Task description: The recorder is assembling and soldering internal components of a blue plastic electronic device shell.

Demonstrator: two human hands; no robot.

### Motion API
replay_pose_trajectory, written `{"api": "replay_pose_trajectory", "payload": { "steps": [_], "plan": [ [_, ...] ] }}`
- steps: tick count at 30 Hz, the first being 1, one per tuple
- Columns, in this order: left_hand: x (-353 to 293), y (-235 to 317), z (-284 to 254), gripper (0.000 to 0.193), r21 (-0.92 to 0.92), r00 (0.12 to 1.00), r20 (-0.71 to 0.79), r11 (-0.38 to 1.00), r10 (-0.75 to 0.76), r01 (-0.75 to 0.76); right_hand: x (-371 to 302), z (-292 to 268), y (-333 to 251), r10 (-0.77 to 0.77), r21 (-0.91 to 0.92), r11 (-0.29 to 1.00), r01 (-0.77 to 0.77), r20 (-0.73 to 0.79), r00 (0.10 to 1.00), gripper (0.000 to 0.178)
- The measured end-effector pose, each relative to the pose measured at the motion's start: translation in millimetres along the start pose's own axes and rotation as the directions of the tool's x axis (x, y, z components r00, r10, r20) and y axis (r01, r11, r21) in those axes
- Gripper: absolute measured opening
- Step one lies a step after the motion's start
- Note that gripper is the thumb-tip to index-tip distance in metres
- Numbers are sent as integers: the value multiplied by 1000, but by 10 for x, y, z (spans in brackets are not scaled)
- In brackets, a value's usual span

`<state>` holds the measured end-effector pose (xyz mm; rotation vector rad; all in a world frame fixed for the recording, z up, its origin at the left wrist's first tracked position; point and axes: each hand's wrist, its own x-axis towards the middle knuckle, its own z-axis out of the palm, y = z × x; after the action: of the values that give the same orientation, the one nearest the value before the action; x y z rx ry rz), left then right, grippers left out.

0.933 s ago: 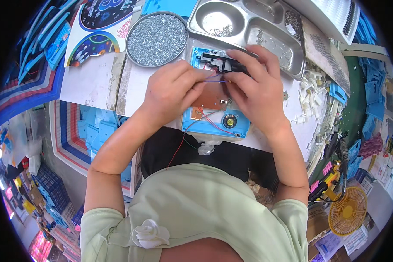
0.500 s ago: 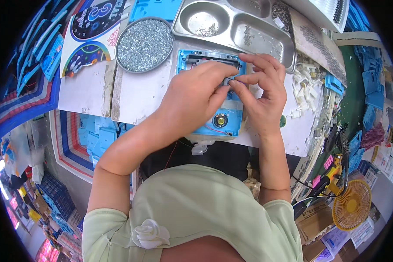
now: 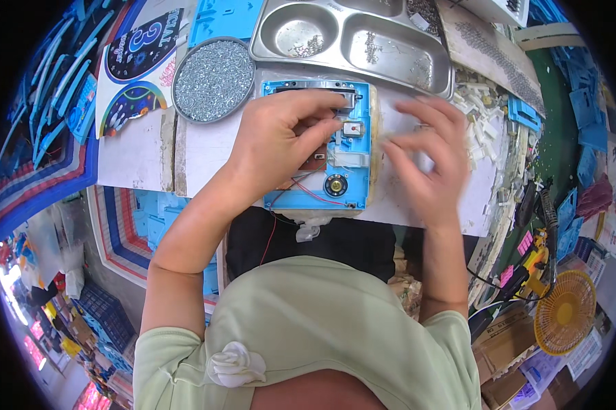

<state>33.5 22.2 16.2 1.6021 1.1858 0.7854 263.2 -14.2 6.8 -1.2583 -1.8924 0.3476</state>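
Note:
A blue plastic casing (image 3: 361, 188) lies open-side up on the table in front of me. Inside it are a round black speaker (image 3: 336, 185), a small white square part (image 3: 352, 128), a clear plastic strip (image 3: 349, 159) and thin red wires. My left hand (image 3: 267, 130) reaches over the casing's left side and hides part of it. Its index fingertip rests at a small metallic part near the upper right, with the thumb apart below. To the right of the casing, my right hand (image 3: 431, 160) is raised off it, blurred, with fingers spread and nothing visible in them.
A round dish (image 3: 176, 102) of small silver screws stands at the upper left. Behind the casing sits a metal compartment tray (image 3: 450, 78) with small parts. White plastic pieces (image 3: 482, 123) are heaped at the right. More blue panels (image 3: 226, 20) lie at the back.
My hands, which met over the casing's upper right, have parted. The right has drawn away to the right with its fingers spreading. The white square part and the wires now show.

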Motion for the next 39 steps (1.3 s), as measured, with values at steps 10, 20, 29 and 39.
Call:
{"api": "replay_pose_trajectory", "payload": {
  "steps": [10,20,29,39],
  "plan": [
    [69,-143,59,14,327,872,24,820,489,-469,-2009,-1912,538,813,738,583,-341,-522,259,37],
    [28,-102,179,12,565,866,20,709,500,-422,-2099,-2417,635,430,307,872,-382,-853,296,28],
    [128,-129,255,14,647,856,40,640,516,-415,-1447,-1051,112,608,569,767,-298,-492,623,44],
    [136,-79,221,16,672,863,89,610,498,-421,-515,-290,-7,309,487,825,-287,38,950,28]
  ]
}}
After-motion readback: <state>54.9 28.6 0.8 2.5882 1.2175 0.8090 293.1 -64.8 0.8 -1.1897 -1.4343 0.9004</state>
